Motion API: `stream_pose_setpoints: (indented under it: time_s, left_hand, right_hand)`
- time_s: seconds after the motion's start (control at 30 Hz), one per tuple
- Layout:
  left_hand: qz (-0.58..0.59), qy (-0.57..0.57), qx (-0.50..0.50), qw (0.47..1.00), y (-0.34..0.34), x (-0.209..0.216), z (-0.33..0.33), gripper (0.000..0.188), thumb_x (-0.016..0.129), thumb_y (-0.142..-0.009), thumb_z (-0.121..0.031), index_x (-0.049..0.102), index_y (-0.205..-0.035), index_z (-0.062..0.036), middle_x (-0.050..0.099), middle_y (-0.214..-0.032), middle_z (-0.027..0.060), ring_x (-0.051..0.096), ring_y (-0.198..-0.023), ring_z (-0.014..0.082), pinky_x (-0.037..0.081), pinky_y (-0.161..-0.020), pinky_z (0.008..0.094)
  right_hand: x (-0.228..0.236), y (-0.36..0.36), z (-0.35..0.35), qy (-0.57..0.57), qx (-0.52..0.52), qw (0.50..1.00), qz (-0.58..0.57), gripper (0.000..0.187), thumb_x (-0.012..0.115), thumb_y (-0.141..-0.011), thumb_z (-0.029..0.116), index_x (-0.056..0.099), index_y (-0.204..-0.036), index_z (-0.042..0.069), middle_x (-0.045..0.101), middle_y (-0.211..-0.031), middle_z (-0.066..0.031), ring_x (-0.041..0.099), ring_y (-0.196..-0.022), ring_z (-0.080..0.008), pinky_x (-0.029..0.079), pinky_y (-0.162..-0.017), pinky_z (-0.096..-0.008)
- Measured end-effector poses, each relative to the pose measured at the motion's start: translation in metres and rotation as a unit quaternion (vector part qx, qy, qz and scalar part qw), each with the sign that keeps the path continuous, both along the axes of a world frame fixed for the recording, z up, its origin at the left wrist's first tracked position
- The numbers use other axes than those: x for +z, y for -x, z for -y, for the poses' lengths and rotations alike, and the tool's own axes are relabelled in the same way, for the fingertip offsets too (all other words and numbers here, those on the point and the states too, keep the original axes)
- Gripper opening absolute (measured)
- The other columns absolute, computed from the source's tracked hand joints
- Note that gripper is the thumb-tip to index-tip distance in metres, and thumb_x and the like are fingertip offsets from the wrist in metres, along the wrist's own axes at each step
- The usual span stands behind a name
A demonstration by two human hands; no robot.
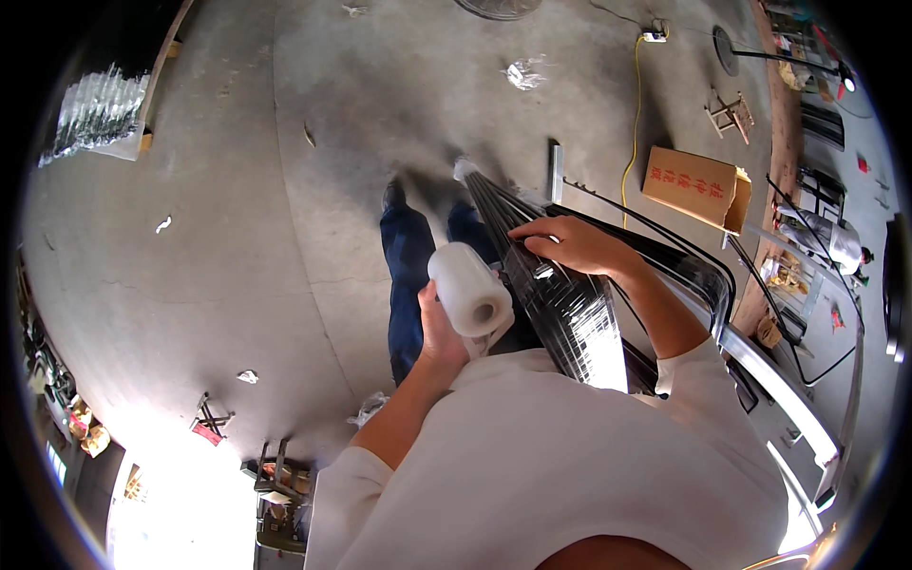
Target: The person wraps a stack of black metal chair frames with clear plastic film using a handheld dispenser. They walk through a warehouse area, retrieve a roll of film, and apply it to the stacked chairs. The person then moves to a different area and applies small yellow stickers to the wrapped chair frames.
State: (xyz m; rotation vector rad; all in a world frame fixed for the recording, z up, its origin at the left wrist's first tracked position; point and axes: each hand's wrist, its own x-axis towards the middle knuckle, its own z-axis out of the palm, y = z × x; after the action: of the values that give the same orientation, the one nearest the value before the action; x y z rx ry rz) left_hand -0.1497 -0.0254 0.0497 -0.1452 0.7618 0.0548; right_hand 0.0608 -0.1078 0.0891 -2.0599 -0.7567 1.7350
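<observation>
Left hand grips the film roll, thumb against its side, other fingers hidden. Right hand lies over the wrapped bundle alongside, fingers bent; any grip, I cannot tell.

I wear a white shirt, plain where it shows, with loose, soft folds and a rounded neckline at its top. Its left sleeve and right sleeve are short and white too, wide at the cuffs. Beyond the shirt's sleeves my forearms, left hand and right hand are bare. Below the shirt come dark blue trousers, creased along the leg, and, farthest from it, a dark left shoe.
</observation>
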Motion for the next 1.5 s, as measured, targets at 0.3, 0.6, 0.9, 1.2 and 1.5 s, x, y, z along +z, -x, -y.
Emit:
stream_pose_setpoints:
  time_s: [0.3, 0.6, 0.9, 1.2, 1.5]
  left_hand:
    - [-0.034, -0.010, 0.014, 0.999, -0.021, -0.017, -0.002, 0.063, 0.047, -0.081, -0.052, 0.041, -0.124, -0.0059, 0.052, -0.116, 0.0137, 0.051, -0.108, 0.0258, 0.042, -0.091, 0.0397]
    - [0.044, 0.015, 0.090, 0.995, -0.073, -0.026, -0.008, 0.059, 0.053, -0.081, -0.041, 0.038, -0.125, -0.0047, 0.048, -0.121, 0.0114, 0.046, -0.114, 0.0269, 0.038, -0.097, 0.0430]
    - [0.034, -0.037, 0.143, 0.988, -0.194, -0.063, -0.036, 0.045, 0.056, -0.081, -0.032, 0.042, -0.114, -0.0048, 0.051, -0.109, 0.0089, 0.049, -0.106, 0.0257, 0.038, -0.095, 0.0415]
    - [0.015, -0.146, 0.187, 0.971, -0.221, -0.091, -0.075, 0.039, 0.057, -0.081, -0.030, 0.045, -0.109, -0.0060, 0.052, -0.107, 0.0084, 0.051, -0.102, 0.0242, 0.042, -0.092, 0.0410]
    - [0.097, -0.104, 0.001, 0.990, -0.070, -0.068, -0.062, 0.060, 0.052, -0.076, -0.053, 0.044, -0.123, -0.0164, 0.047, -0.122, 0.0166, 0.048, -0.112, 0.0306, 0.042, -0.089, 0.0522]
  right_hand:
    - [0.000, -0.006, 0.006, 0.010, -0.029, 1.000, -0.004, 0.028, 0.049, -0.088, 0.019, 0.060, -0.109, 0.004, 0.065, -0.093, -0.0107, 0.058, -0.084, -0.0166, 0.043, -0.078, -0.0265]
    - [-0.013, -0.009, 0.015, -0.076, -0.013, 0.997, 0.033, 0.042, 0.042, -0.087, 0.017, 0.042, -0.128, 0.009, 0.060, -0.102, -0.0191, 0.058, -0.093, -0.0314, 0.042, -0.084, -0.0336]
    - [0.001, -0.013, 0.009, -0.173, 0.013, 0.972, 0.157, 0.032, 0.050, -0.083, 0.016, 0.056, -0.111, 0.005, 0.060, -0.102, -0.0140, 0.056, -0.092, -0.0326, 0.042, -0.082, -0.0350]
    - [0.024, -0.014, -0.002, -0.338, 0.272, 0.882, 0.181, 0.033, 0.051, -0.085, 0.039, 0.066, -0.096, 0.011, 0.063, -0.104, -0.0044, 0.054, -0.107, -0.0231, 0.030, -0.103, -0.0381]
    - [0.049, 0.007, 0.068, -0.193, -0.046, 0.909, 0.365, 0.024, 0.055, -0.081, 0.014, 0.059, -0.104, 0.007, 0.057, -0.107, -0.0133, 0.055, -0.099, -0.0295, 0.047, -0.082, -0.0347]
